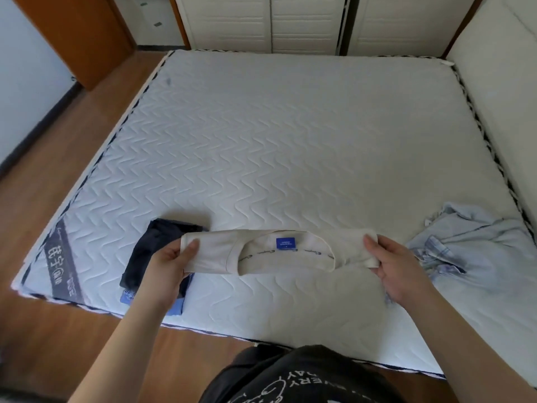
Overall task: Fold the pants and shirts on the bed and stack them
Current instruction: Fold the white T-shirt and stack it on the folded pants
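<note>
Held taut above the near edge of the bed (290, 126), the cream shirt (270, 254) looks light, soft and floppy, so the left hand (168, 266) and right hand (398, 271) pinching its folded ends seems the right hold.

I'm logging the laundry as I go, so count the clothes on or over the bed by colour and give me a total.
Cream: 1, the cream shirt held by the left hand and right hand
Dark navy: 1, the folded dark garment
Bright blue: 1, the blue garment under it
Pale blue: 1, the crumpled light blue shirt
Total: 4
</note>
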Available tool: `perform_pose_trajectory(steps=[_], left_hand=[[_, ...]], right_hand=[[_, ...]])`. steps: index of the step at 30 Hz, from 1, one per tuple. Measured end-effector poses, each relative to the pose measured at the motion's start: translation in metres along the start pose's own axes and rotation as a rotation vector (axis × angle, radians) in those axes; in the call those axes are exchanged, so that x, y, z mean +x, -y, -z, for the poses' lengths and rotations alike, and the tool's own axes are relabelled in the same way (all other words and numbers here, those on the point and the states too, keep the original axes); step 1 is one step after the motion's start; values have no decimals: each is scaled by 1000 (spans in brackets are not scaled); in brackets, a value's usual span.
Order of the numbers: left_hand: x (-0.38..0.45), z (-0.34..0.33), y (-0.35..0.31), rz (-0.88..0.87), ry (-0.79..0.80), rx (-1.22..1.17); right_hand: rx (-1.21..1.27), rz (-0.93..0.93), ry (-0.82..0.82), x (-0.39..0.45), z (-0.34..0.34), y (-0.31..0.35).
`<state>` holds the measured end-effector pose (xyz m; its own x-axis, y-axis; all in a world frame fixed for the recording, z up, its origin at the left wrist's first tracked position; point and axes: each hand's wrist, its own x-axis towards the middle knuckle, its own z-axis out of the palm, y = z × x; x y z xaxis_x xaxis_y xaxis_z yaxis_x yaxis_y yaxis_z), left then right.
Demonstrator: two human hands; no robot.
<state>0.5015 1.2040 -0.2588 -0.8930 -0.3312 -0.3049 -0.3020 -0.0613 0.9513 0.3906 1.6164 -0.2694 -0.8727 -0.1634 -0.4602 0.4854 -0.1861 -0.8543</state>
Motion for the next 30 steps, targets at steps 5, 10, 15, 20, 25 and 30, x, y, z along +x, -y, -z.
perform_pose_trajectory(steps=[5,10,15,20,25,30], left_hand=[[-55,13,12,43,-129,38],[-107,30,14,54,-292,-35],[-149,63,20,73,-494,-83],[-190,114,33,78,-630,-147],[-233,172,45,65,-725,-188],[-265,227,60,41,-858,-184]], right_hand=[[-76,-42,95,4,-11,-6],[-223,-62,222,14,-45,-13],[-310,-58,325,23,-104,-28],[-392,-54,425,23,-186,-45],[-471,-1,502,5,-287,-63],[-487,-11,573,-14,-373,-96]])
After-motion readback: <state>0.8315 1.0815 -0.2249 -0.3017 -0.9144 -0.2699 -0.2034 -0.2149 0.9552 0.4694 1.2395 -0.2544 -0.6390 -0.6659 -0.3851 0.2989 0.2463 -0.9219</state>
